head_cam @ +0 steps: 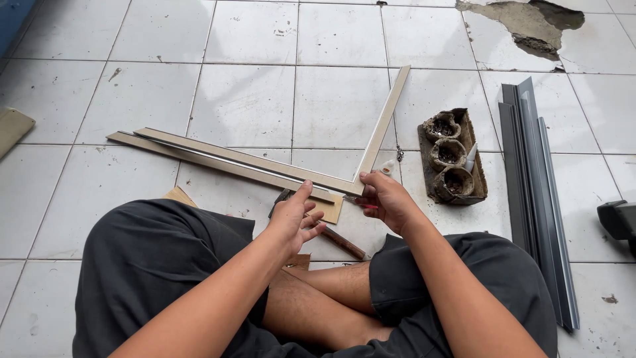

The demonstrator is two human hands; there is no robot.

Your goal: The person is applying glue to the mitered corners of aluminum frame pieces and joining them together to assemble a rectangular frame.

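In the head view we sit cross-legged on a tiled floor (245, 106) with two mitred frame strips meeting at a corner just in front of our knees. The long strip (218, 159) runs off to the far left; the short strip (381, 122) angles up to the far right. Our left hand (295, 222) rests half open, thumb tip touching the near edge of the long strip by the joint and the fingers loosely curled, gripping nothing. Our right hand (387, 199) is closed around the corner joint (354, 189), and something small and reddish shows under it; we cannot tell what. A hammer (334, 238) lies on the floor between our hands, untouched.

As we judge it, one corner is brought together and being held; no other sides are joined yet. To the right sit a cardboard tray (454, 159) and dark metal profiles (536, 199).
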